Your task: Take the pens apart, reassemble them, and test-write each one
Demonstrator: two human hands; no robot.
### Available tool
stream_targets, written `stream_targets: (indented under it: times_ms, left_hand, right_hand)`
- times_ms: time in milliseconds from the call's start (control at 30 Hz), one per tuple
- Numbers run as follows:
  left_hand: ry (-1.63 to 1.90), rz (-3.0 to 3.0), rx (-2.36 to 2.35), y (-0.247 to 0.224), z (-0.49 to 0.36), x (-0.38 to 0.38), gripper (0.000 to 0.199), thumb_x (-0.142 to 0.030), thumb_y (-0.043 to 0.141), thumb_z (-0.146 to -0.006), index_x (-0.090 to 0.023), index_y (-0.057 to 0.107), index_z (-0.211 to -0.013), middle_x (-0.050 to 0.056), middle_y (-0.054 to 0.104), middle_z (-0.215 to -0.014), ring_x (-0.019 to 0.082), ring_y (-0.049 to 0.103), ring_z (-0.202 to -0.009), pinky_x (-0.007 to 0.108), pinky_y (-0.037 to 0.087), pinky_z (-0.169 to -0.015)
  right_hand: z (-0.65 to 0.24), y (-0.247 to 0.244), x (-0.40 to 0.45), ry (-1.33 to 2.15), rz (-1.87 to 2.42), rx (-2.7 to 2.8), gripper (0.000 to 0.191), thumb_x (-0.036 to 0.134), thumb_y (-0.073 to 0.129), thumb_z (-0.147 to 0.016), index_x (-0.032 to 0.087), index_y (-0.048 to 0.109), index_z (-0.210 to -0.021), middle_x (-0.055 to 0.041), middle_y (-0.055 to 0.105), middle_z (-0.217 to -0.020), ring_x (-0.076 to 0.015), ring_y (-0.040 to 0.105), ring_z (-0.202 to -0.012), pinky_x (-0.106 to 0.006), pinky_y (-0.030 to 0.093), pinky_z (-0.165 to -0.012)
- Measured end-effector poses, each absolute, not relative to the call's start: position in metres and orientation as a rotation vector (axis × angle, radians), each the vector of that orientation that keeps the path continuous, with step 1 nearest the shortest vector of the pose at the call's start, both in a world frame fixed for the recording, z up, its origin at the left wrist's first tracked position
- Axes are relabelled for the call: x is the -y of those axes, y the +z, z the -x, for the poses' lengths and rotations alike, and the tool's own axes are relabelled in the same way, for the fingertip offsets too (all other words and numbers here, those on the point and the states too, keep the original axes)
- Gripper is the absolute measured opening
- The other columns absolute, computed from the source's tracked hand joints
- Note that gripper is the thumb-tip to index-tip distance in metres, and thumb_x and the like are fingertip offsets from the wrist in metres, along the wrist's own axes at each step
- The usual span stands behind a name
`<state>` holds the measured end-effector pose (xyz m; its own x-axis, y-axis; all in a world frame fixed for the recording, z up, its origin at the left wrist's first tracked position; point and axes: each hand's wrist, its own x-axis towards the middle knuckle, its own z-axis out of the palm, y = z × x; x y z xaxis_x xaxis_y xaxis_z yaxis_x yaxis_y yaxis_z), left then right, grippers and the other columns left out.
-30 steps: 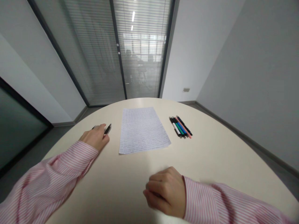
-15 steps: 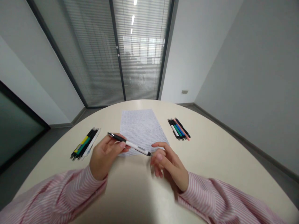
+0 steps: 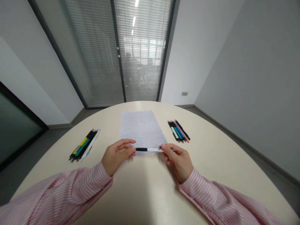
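A white pen (image 3: pixel 152 150) with a black grip lies level between my two hands, above the near edge of a sheet of paper (image 3: pixel 140 128) covered in fine lines of writing. My left hand (image 3: pixel 119 154) pinches the black end between thumb and fingers. At the white end, my right hand (image 3: pixel 177 158) has its thumb and fingertips closed on the pen. The pen's two ends are partly hidden by my fingers.
To the left, a row of several pens (image 3: pixel 85 145) in black, yellow, green and white lies on the round cream table (image 3: pixel 138 190). Another row of several pens (image 3: pixel 179 131) lies to the right of the paper. Behind the table are a glass partition (image 3: pixel 142 78) with blinds and white walls.
The pen has gone from slanted to level. My left hand has moved right along with it, and my right hand has closed on its white end.
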<state>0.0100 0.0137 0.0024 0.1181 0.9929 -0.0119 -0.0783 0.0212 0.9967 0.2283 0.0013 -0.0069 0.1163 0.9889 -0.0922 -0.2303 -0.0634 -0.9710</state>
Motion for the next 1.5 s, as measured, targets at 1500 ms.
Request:
stream_targets:
  times_ms: [1500]
  left_hand:
    - [1.103,-1.945,-1.238,0.010,-0.012,0.005,0.030,-0.032,0.038,-0.091,-0.019,0.049,-0.065,-0.005,0.048,-0.049,0.010,0.046,-0.045,0.021,0.037,-0.052]
  right_hand:
    - [-0.223,0.009,-0.001,1.590,0.955,0.704,0.038,0.037,0.082,-0.057,0.008,0.069,-0.078,-0.0099,0.072,-0.069,-0.0139,0.068,-0.060,-0.020,0.056,-0.062]
